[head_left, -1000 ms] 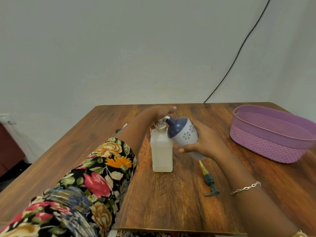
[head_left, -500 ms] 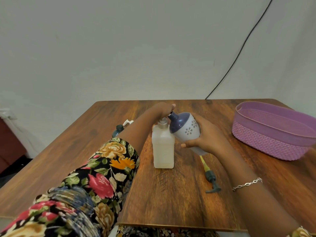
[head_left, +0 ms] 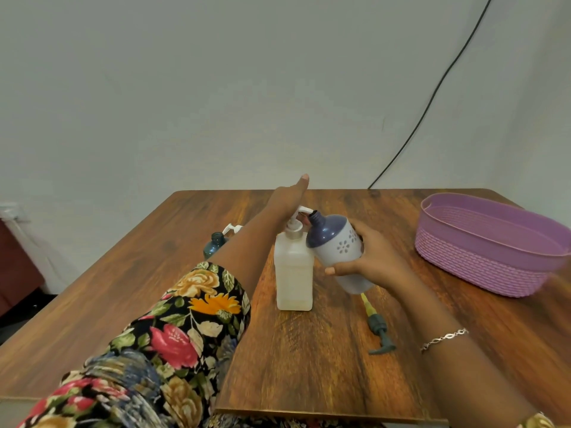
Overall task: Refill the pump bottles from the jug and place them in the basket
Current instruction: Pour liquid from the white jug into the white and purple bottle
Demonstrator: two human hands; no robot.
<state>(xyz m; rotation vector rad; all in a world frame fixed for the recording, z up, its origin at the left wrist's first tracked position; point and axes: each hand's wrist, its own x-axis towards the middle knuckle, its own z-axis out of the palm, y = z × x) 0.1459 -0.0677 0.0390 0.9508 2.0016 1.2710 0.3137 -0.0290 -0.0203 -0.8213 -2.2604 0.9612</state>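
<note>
Left hand [head_left: 289, 197] presses the pump [head_left: 302, 210] on the jug [head_left: 293, 273]; right hand [head_left: 374, 261] grips the purple bottle [head_left: 336, 245] tilted beside it; misaimed, liquid could spill.

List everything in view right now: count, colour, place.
pump dispenser: 1, translucent white, upright mid-table
round bottle: 1, navy top, white flowered body, tilted, neck at the dispenser's spout
small bottle: 1, dark teal, uncapped, behind the left forearm
pump head: 1, white, beside the small bottle
loose pump: 1, grey-green, yellow tube, lying on the table under the right forearm
basket: 1, purple, table's right side
table: 1, brown wood
cable: 1, black, on the wall
bracelet: 1, silver, right wrist
floral sleeve: 1, multicoloured, left arm
left hand: 1, on the dispenser's pump top
right hand: 1, grips the round bottle
</note>
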